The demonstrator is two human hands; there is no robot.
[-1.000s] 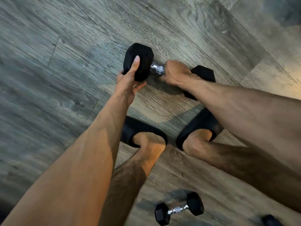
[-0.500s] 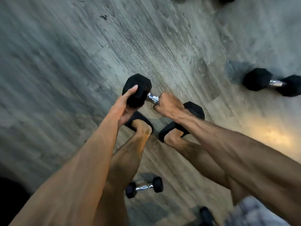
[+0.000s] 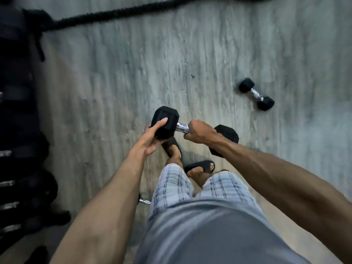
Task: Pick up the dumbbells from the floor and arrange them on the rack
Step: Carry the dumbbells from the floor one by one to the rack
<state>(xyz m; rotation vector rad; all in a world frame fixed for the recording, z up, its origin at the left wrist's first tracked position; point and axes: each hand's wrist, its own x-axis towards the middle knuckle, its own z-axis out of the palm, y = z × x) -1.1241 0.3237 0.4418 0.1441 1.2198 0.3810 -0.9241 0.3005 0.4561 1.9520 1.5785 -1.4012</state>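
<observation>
A black hex dumbbell [image 3: 168, 119] with a chrome handle hangs in the air in front of my legs. My right hand [image 3: 200, 132] is closed around its handle. My left hand [image 3: 152, 138] cups the left head from below, thumb up along its side. The right head [image 3: 226, 134] sticks out past my right wrist. A smaller black dumbbell [image 3: 256, 94] lies on the wood floor at the right. The dark dumbbell rack [image 3: 17, 168] runs along the left edge, with several dumbbells on it, blurred.
A thick black rope [image 3: 122, 13] lies across the floor at the top. Part of another dumbbell's chrome handle [image 3: 144, 201] shows on the floor behind my left forearm. My feet in black slippers [image 3: 200, 165] stand below the held dumbbell.
The dumbbell has come up off the floor in both hands. My view has swung round, bringing the rack in at the left and the rope at the top.
</observation>
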